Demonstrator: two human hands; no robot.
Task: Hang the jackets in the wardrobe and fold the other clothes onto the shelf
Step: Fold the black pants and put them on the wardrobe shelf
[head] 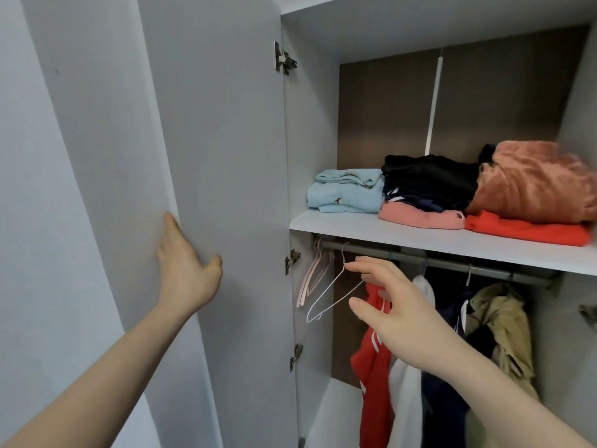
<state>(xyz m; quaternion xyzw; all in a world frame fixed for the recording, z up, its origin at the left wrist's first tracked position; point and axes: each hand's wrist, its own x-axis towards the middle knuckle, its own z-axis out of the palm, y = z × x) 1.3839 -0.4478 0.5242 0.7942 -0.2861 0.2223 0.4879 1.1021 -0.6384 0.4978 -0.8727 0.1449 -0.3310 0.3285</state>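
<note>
Pale grey walls frame a tall grey wardrobe with its left door (210,189) swung open. On the white shelf (420,236) lie folded clothes: a light blue pile (345,192), a black and navy stack (426,181) over a pink garment (420,218), and a rust-orange fleece (536,182) on a red garment (529,232). Below runs a grey metal rail (452,261) — on it hang a red jacket with white stripes (371,360), a white jacket (407,399), a dark navy one (445,383) and a beige coat (497,324). At the rail's left end hang a few pale pink hangers (310,276) and one empty white wire hanger (329,292).

The left hand (185,273) rests flat on the door's edge, fingers straight. The right hand (397,305) is spread and holds nothing, its fingertips (352,266) just beside the wire hanger's neck, thumb below.

Judging by this, the step in hand is taking an empty hanger for another jacket. To do it well, pinch the hanger at the neck under the hook, lift until the hook clears the rail, then draw it out towards the open door side — away from the red jacket's shoulder, so nothing snags. The left hand should hold the door steady so that it does not swing in.
</note>
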